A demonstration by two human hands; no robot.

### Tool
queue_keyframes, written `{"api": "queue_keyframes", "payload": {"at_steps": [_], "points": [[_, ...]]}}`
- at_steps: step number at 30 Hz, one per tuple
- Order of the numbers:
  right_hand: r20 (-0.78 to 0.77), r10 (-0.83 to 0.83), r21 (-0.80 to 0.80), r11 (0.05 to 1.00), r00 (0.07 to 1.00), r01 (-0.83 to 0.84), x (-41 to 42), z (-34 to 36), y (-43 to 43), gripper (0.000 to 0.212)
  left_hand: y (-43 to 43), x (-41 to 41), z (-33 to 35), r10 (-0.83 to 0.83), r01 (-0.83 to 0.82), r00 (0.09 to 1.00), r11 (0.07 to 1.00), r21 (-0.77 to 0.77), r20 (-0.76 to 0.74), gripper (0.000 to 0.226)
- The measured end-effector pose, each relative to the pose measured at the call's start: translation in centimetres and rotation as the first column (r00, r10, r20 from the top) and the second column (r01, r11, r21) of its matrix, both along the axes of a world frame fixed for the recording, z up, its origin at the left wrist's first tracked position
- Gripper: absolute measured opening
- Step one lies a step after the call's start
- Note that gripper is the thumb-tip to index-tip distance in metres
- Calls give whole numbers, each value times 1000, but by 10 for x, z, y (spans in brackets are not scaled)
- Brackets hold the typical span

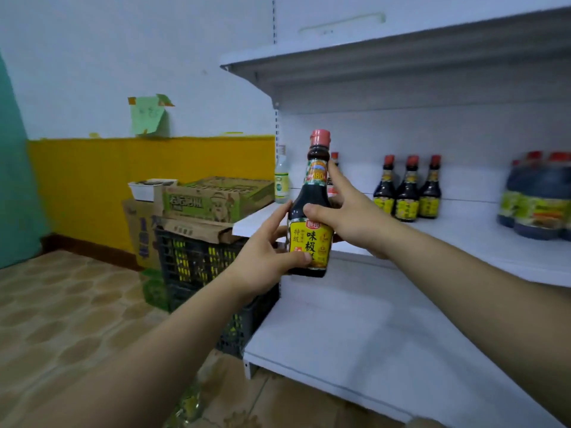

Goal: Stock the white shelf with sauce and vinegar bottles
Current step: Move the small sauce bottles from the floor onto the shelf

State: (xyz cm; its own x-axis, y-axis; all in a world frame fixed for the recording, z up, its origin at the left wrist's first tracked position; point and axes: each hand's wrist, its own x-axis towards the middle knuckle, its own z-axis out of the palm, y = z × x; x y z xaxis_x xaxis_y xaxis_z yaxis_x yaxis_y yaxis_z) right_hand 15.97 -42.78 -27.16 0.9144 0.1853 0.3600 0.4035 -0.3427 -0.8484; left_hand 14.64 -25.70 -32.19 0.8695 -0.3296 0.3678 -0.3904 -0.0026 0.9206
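- The dark glass sauce bottle with the yellow label and pink-red cap (310, 239) is held in the air. It sits in front of the near left corner of the middle board of the white metal shelf (463, 239), not on it.
- Its long axis runs straight up and down, cap on top. The base hangs a little lower than the board's front edge.
- The left hand (265, 257) wraps the lower body from the left. Its fingers curl behind and its thumb (296, 257) is pressed across the bottom of the label.
- The right hand (355, 217) clamps the shoulder from the right. Its thumb is on the front of the glass and its index finger (335, 174) lies up along the neck.
- The right hand is the nearer one to the shelf, so I'd guess it leads the bottle in.
- The landing spot lies farther in and to the right. Bare board shows between a mostly hidden red-capped bottle behind the held one and the three small dark bottles with yellow labels (408, 193).
- The move looks like a small lift to clear the edge, then a push away, keeping the bottle upright.
- A pale clear plastic bottle (281, 183) stands at the far left end, and big dark jugs (537, 199) stand far right.
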Motion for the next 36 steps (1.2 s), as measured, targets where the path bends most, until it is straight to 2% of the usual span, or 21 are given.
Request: {"api": "queue_keyframes", "payload": {"at_steps": [7, 13, 18, 20, 23, 28, 32, 36], "points": [[-46, -294, -26, 956, 955, 293, -22, -10, -84, 98, -89, 28, -10, -249, 249, 968, 967, 58, -10, 88], [-47, -466, -17, 885, 883, 466, -27, -18, -134, 103, -155, 58, -20, -431, 431, 902, 899, 71, -23, 88], [-37, -543, 11, 839, 839, 544, -8, -33, -162, 104, -195, 87, -32, -507, 507, 862, 856, 97, -33, 87], [-16, -566, -11, 825, 825, 565, 2, -37, -172, 103, -205, 102, -35, -493, 493, 869, 855, 160, -44, 87], [22, -587, -59, 807, 809, 588, 16, -44, -188, 101, -213, 133, -37, -431, 408, 901, 810, 421, -46, 90], [31, -624, -46, 780, 781, 625, 50, -55, -223, 100, -218, 187, -41, -331, 162, 942, 595, 788, 56, 79], [23, -633, -27, 773, 774, 634, 86, -57, -251, 99, -232, 223, -48, -308, 25, 946, 381, 924, 102, 77], [14, -617, -14, 787, 787, 617, 120, -61, -276, 99, -249, 244, -52, -330, -84, 929, 251, 964, 166, 70]]}}
